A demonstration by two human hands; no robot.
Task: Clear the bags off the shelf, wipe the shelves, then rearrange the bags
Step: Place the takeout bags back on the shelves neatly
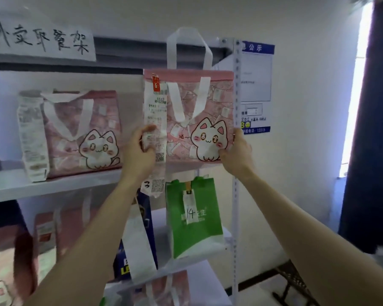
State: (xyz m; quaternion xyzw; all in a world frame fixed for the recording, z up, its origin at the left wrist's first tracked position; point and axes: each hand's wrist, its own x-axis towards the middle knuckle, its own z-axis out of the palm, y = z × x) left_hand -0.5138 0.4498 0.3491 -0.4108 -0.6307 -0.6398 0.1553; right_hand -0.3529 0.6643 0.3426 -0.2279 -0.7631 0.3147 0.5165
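Observation:
A pink cat-print bag [195, 102] with white handles stands at the right end of the upper shelf [53, 184]. My left hand [139, 151] grips its lower left edge, over the long receipt stapled to it. My right hand [238, 153] grips its lower right corner. A second pink cat-print bag [80, 131] with a receipt stands further left on the same shelf. On the shelf below stand a green bag [192, 219] marked 14, a dark blue bag [142, 228] behind my left forearm, and a blurred pink bag [51, 230].
A handwritten paper sign [40, 38] hangs on the top rail. The rack's white perforated upright [236, 173] runs beside my right hand. A blue-and-white notice [255, 89] is on the wall behind. A dark curtain [372, 129] hangs at right, and more bags sit on the lowest shelf.

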